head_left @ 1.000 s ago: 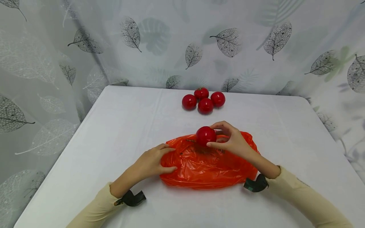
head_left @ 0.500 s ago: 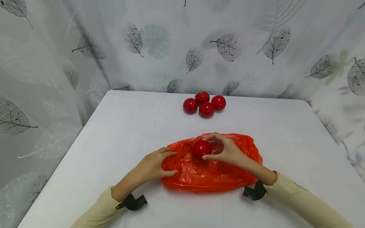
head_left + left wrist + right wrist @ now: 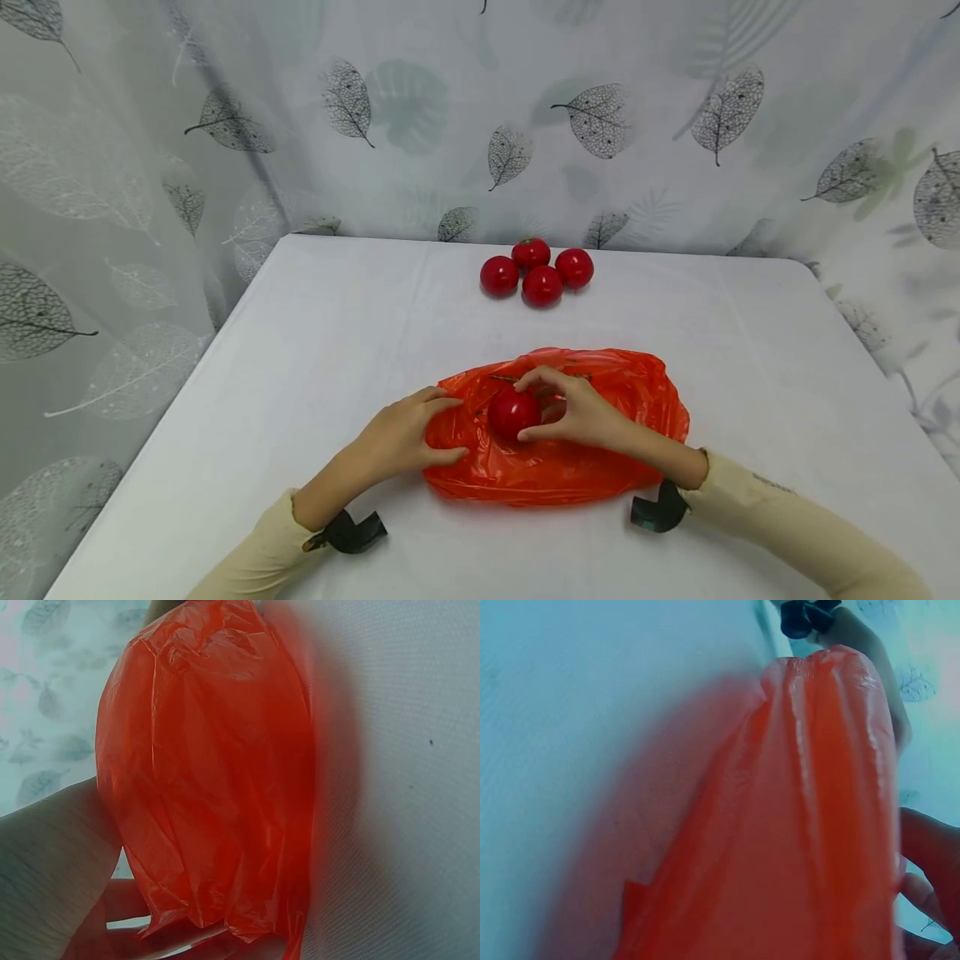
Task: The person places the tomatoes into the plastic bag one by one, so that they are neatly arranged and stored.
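A red plastic bag (image 3: 570, 462) lies on the white table, its mouth spread open and its side walls standing up. My right hand (image 3: 577, 412) holds a round red tomato (image 3: 513, 413) between thumb and fingers, within the bag's opening in the head view. At the bag's left end, my left hand (image 3: 408, 429) grips the plastic, thumb on the near side and fingers on the far side. The left wrist view shows the bag wall (image 3: 217, 765) up close, with fingers (image 3: 124, 900) behind it. In the right wrist view, the bag (image 3: 810, 810) hides the tomato.
Several more tomatoes (image 3: 542, 286) sit in a cluster near the far edge of the white table (image 3: 360, 317). Behind the table hangs a pale curtain (image 3: 465, 92) printed with leaves. Black straps with small cameras (image 3: 352, 533) are worn at both wrists.
My right hand has carried the tomato leftward and toward me, down into the bag's opening. The left hand stays on the bag's left end. The head view has shifted slightly.
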A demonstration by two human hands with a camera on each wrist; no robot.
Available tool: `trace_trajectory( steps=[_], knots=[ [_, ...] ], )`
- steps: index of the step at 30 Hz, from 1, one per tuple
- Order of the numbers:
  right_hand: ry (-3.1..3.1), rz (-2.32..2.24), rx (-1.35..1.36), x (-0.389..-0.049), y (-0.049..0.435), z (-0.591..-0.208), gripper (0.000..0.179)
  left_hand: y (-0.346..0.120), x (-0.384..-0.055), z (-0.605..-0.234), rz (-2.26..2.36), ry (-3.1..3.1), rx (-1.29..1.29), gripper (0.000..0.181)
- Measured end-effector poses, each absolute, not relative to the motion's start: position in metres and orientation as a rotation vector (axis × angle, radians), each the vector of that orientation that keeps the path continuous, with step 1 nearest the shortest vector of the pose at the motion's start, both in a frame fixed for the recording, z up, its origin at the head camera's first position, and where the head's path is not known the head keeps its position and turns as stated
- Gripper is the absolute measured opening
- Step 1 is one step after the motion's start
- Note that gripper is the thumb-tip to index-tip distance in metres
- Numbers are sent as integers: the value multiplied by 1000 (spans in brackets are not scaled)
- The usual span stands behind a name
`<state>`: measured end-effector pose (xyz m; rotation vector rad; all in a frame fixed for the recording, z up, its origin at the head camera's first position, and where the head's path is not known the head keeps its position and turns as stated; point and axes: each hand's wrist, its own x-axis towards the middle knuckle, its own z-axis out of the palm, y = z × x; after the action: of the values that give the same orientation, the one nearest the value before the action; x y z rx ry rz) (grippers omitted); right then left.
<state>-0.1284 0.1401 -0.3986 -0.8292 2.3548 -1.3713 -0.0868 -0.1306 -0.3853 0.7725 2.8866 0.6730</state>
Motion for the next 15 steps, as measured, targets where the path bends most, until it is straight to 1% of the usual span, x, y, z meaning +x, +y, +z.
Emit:
trace_trajectory(
  steps=[8,15],
  knots=[
    [2358,-1362,-844,-128,141,-400,53,-130,-88,-385,679,2888,780,57],
    [2380,-1342,-885,-130,141,-399,47,-131,-87,-384,684,2879,770,56]
  ],
)
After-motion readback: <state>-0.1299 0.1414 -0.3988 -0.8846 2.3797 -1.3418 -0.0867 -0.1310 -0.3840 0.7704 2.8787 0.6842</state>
